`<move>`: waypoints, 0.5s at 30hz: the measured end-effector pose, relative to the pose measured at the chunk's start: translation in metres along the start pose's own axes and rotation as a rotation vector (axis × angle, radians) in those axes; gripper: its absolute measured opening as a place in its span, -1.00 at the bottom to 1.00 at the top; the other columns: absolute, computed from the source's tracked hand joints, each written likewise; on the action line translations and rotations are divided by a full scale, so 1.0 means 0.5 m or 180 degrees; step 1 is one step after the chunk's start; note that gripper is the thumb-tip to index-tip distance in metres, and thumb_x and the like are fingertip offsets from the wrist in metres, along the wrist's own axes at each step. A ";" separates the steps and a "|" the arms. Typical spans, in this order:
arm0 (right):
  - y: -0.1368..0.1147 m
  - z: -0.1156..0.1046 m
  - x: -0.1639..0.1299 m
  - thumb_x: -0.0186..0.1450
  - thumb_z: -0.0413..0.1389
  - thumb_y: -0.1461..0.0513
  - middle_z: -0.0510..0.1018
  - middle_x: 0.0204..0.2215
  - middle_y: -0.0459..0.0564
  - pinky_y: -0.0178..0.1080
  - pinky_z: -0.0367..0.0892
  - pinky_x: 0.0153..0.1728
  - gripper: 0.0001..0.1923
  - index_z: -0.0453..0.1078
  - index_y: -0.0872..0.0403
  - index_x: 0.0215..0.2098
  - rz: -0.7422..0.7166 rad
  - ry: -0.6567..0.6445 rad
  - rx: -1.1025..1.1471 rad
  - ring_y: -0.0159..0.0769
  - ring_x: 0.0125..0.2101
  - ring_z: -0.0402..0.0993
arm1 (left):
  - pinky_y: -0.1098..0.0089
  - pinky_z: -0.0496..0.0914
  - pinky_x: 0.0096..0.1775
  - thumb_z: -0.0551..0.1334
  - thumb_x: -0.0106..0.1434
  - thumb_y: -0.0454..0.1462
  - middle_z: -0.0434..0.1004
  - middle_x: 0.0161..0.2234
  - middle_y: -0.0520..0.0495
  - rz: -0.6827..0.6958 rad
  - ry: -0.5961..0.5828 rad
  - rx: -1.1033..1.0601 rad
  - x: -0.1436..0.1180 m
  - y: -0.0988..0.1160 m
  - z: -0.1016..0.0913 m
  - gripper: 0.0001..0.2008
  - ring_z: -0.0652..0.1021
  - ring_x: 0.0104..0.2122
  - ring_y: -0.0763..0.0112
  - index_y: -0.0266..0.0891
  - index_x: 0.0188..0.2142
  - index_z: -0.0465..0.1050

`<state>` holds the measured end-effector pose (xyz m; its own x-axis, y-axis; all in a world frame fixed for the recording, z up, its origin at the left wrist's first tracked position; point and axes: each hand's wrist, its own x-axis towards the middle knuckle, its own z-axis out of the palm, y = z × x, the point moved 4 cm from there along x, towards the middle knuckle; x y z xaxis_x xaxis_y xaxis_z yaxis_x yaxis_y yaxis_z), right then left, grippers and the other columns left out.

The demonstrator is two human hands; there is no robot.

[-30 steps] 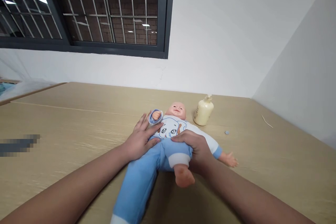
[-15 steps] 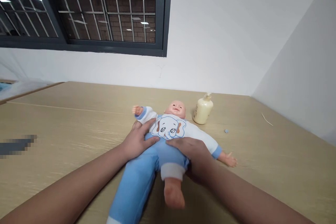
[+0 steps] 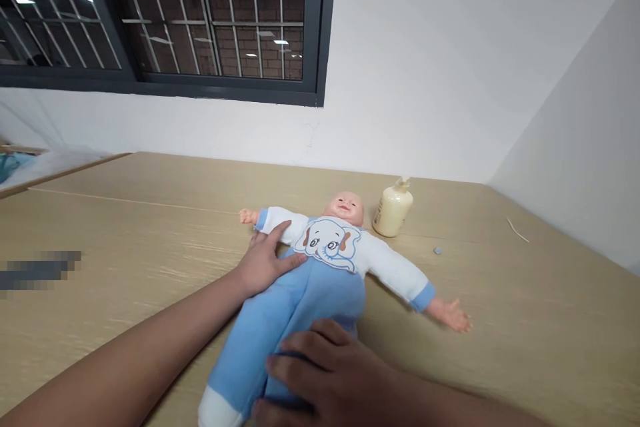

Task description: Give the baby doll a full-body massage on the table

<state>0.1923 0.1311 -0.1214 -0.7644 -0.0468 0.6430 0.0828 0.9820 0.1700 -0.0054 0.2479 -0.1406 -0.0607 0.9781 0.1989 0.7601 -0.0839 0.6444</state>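
Note:
A baby doll [image 3: 335,287] lies on its back, its head toward the wall and both arms spread out. It wears a white top with an elephant face patch [image 3: 330,243] and blue trousers. Against the doll's side at the waist, on the left of the view, rests my left hand [image 3: 265,263], fingers stretched and thumb apart. My right hand [image 3: 333,373] lies across the doll's right-hand lower leg with bent, separated fingers, slightly blurred. That hand hides the foot under it. The other leg [image 3: 250,340] is straight, with a white end.
On the wooden tabletop [image 3: 525,333], a cream pump bottle [image 3: 393,212] stands beside the doll's head. A small bluish bit [image 3: 437,251] and a thin pale strip [image 3: 517,229] lie to the right. A barred window [image 3: 215,20] is at the upper left.
The doll's right-hand leg, raised and bent before with its bare foot showing, is now stretched down. My right hand has moved from the thigh toward me onto the lower leg. My left hand stays at the waist.

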 end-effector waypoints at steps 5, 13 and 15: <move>-0.006 -0.038 0.020 0.46 0.08 0.17 0.64 -0.17 -0.15 -0.32 0.32 0.11 -0.86 0.45 0.00 -0.09 -0.0040 0.0365 0.0335 -0.43 -0.01 0.46 | -0.22 0.02 0.30 0.34 0.14 0.15 0.06 0.33 -0.33 0.0206 0.0246 0.0232 -0.006 0.002 -0.004 -0.11 -0.03 0.39 -0.28 -0.09 0.37 0.20; 0.115 -0.101 0.003 0.29 0.12 0.28 0.56 0.07 0.09 0.04 0.37 0.08 -0.68 0.41 0.04 0.02 0.0768 0.0244 0.0384 -0.02 0.09 0.45 | -0.26 -0.08 0.32 0.17 0.40 -0.07 -0.20 0.48 -0.13 0.1436 -0.0026 0.0741 -0.028 0.067 -0.005 -0.51 -0.22 0.43 -0.23 -0.03 0.29 0.36; 0.150 -0.080 -0.011 0.25 0.17 0.25 0.53 0.10 0.09 -0.02 0.38 0.11 -0.62 0.37 0.00 0.04 0.1093 0.0248 0.0887 -0.06 0.07 0.48 | -0.20 -0.09 0.34 0.13 0.43 -0.11 -0.16 0.48 -0.13 0.1689 -0.0095 0.0741 -0.030 0.079 -0.005 -0.53 -0.15 0.44 -0.13 -0.06 0.29 0.36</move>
<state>0.2286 0.1979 -0.0823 -0.6714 0.2872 0.6831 0.1397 0.9544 -0.2640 0.0237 0.2295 -0.1163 0.3832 0.8189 0.4272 0.8040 -0.5234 0.2821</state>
